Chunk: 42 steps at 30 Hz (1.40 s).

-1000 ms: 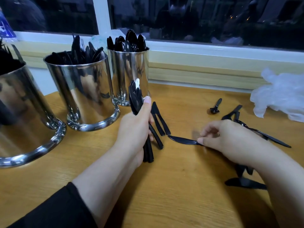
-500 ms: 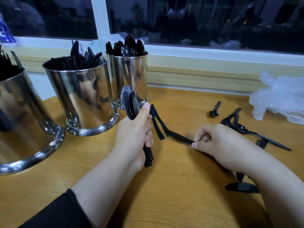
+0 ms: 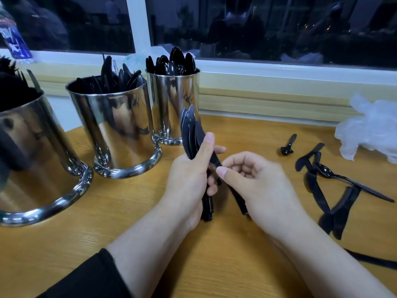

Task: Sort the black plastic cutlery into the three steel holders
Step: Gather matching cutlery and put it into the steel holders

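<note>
Head view, single frame. Left hand [image 3: 189,177] near the middle of the wooden table [image 3: 64,244], fingers and thumb curled round a bundle of black knives [image 3: 191,134]; blades fan upward above the thumb, handles stick out below the palm. Right hand [image 3: 255,186] just beside it, thumb and forefinger pinching a single black knife [image 3: 240,198] whose blade end lies against the bundle; its handle runs down under the right palm. Whether that knife is already tucked under the left thumb is hard to tell, the contact being hidden.

Three steel holders along the table's left and far-left side. Nearest holder [image 3: 36,160] at the left edge, dark cutlery showing at its rim, partly cut off by the frame. Middle holder [image 3: 116,130] just beside it, packed with knives, serrated blades up. Far holder [image 3: 174,104] against the window ledge, filled with spoons, bowls up.

Loose cutlery toward the right edge: a small broken-looking spoon piece [image 3: 287,145] lying alone; farther right a full-length spoon [image 3: 352,181] lying across a loose heap of knives [image 3: 330,201]. One more black piece [image 3: 373,260] pokes out from behind the right forearm near the right edge.

Crumpled clear plastic bag [image 3: 373,130] at the far right corner. Dark sleeve [image 3: 86,278] on the left arm. Blue-labelled bottle [image 3: 12,39] on the window ledge, far left.
</note>
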Tool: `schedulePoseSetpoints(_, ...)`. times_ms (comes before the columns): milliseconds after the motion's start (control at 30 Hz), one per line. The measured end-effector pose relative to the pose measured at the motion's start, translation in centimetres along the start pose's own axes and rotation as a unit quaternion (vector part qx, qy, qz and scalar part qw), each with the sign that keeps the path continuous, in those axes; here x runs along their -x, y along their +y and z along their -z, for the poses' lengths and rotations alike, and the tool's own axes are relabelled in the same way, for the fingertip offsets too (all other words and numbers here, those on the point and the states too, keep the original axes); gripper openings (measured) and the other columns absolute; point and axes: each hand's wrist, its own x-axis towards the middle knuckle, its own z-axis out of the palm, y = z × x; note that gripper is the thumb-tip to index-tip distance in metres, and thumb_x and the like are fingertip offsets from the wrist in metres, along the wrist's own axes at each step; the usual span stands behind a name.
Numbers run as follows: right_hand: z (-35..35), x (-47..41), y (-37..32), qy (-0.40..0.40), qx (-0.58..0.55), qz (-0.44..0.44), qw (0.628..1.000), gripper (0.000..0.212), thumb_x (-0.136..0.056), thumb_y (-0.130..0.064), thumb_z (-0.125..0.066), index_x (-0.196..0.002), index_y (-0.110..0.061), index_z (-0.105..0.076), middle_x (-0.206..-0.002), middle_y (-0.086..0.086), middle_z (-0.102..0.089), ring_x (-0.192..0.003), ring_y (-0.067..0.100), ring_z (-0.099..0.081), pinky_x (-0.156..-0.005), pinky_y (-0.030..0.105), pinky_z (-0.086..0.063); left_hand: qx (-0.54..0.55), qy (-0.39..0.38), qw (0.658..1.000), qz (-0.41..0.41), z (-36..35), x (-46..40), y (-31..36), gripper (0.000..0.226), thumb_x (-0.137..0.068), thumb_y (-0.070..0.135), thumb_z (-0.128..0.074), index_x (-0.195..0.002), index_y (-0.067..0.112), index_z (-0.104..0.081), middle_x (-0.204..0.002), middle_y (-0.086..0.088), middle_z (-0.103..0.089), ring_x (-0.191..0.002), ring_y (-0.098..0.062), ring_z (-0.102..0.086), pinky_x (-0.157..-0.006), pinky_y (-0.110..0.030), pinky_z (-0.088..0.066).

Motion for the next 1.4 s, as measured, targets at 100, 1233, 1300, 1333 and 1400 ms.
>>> schedulePoseSetpoints(100, 0.4, 0.0, 0.1, 0.01, 0.057, 0.018, 0.998, 0.016, -0.096, -0.021, -0.065, -0.084, -0.018, -0.075, -0.059, -0.018, -0.064, -0.052, -0.003, -0.053, -0.054, 0.007, -0.039, 0.001, 0.019, 1.0, -0.016, 0.1, -0.1, 0.3, 0.043, -0.098, 0.048, -0.061, -0.079, 0.009, -0.063, -0.057, 0.0, -0.046, -0.051, -0.013, -0.042, -0.049, -0.028, -0.037)
schedulePoseSetpoints(1233, 0.9, -5.5, 2.5, 0.089, 0.326, -0.098, 0.936, 0.004, -0.096, -0.028, -0.067, -0.1, -0.027, -0.065, -0.085, -0.006, -0.067, -0.074, 0.011, -0.063, -0.062, 0.029, -0.052, 0.069, 0.1, 0.993, -0.003, 2.0, -2.2, 0.0, 0.023, -0.102, 0.038, -0.061, -0.105, 0.016, -0.063, -0.062, 0.005, -0.04, -0.049, -0.01, -0.034, -0.044, -0.024, -0.034)
schedulePoseSetpoints(1300, 0.7, -5.2, 2.4, 0.11, 0.253, -0.058, 0.959, 0.017, -0.097, -0.03, -0.065, -0.114, -0.03, -0.064, -0.088, -0.009, -0.067, -0.075, 0.007, -0.063, -0.059, 0.022, -0.046, 0.08, 0.102, 0.992, 0.005, 2.0, -2.3, -0.1, 0.025, -0.102, 0.039, -0.061, -0.104, 0.014, -0.062, -0.061, 0.005, -0.04, -0.049, -0.01, -0.036, -0.044, -0.024, -0.035)
schedulePoseSetpoints(1333, 0.5, -5.0, 2.2, 0.12, 0.216, -0.033, 0.968, 0.02, -0.097, -0.031, -0.065, -0.117, -0.031, -0.064, -0.087, -0.01, -0.067, -0.075, 0.006, -0.063, -0.059, 0.021, -0.045, 0.09, 0.104, 0.99, 0.01, 2.0, -2.3, -0.1, 0.026, -0.102, 0.039, -0.061, -0.101, 0.013, -0.061, -0.061, 0.005, -0.04, -0.049, -0.01, -0.037, -0.044, -0.024, -0.035)
schedulePoseSetpoints(1400, -0.2, -4.5, 1.8, 0.125, 0.148, 0.008, 0.981, 0.017, -0.097, -0.031, -0.066, -0.113, -0.034, -0.067, -0.085, -0.009, -0.068, -0.072, 0.005, -0.063, -0.061, 0.02, -0.044, 0.105, 0.11, 0.988, 0.015, 2.0, -2.4, -0.1, 0.029, -0.102, 0.041, -0.062, -0.101, 0.011, -0.062, -0.06, 0.005, -0.039, -0.049, -0.01, -0.038, -0.044, -0.024, -0.035)
